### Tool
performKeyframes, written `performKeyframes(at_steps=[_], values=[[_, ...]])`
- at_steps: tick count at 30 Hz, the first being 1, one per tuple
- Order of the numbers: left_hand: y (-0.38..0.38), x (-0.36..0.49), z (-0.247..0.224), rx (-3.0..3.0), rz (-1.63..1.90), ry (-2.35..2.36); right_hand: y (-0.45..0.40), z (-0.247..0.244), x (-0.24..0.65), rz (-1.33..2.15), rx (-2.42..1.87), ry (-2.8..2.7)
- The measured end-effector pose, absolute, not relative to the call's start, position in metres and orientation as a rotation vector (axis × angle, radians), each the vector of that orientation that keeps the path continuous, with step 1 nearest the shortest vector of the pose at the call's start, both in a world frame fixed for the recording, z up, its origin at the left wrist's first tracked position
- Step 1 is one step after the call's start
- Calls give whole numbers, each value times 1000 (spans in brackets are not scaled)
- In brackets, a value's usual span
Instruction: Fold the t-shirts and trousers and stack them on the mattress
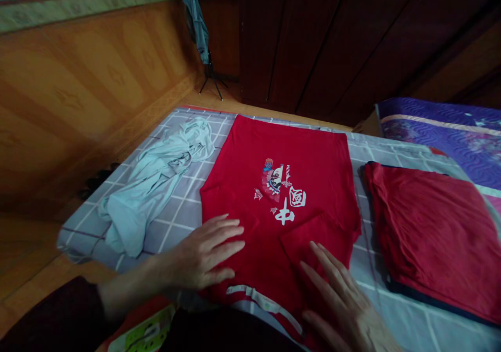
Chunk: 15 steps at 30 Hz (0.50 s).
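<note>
A red T-shirt (313,153) with a printed picture and white lettering lies spread on the bed, its collar toward me and both sleeves folded in over the body. My left hand (213,253) rests at the shirt's left shoulder, fingers stretched out and apart, touching the folded sleeve. Over the right sleeve lies my right hand (340,300), its fingers long and spread on the cloth. Neither hand grips anything. To the left is a crumpled pale blue garment (148,179). On the right lies a folded red garment (434,226) with dark cloth under it.
The bed has a grey checked sheet (180,206). Beyond it stand a dark wooden wardrobe (297,44) and a coat stand (211,75) with clothing. At right is a purple quilted cover (442,127). A tiled wall (86,75) runs along the left.
</note>
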<state>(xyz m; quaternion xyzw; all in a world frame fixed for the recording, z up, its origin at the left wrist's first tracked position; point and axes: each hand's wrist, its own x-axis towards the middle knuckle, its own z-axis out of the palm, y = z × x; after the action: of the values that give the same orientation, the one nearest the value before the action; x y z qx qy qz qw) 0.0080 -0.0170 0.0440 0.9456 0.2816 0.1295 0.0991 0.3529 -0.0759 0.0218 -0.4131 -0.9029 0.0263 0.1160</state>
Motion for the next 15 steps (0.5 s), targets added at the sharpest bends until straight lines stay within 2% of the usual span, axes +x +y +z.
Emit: performKeyframes(at_steps=[6,11,15], values=[[-82,-16,37,2758,344,878,-112,7,368,116,-892,-2634],[-81,-8,18,2750,358,915,-116,13,361,199,-975,-2654],[-71,-4,31,2614,442,884,-116,36,363,345,-1005,-2591]])
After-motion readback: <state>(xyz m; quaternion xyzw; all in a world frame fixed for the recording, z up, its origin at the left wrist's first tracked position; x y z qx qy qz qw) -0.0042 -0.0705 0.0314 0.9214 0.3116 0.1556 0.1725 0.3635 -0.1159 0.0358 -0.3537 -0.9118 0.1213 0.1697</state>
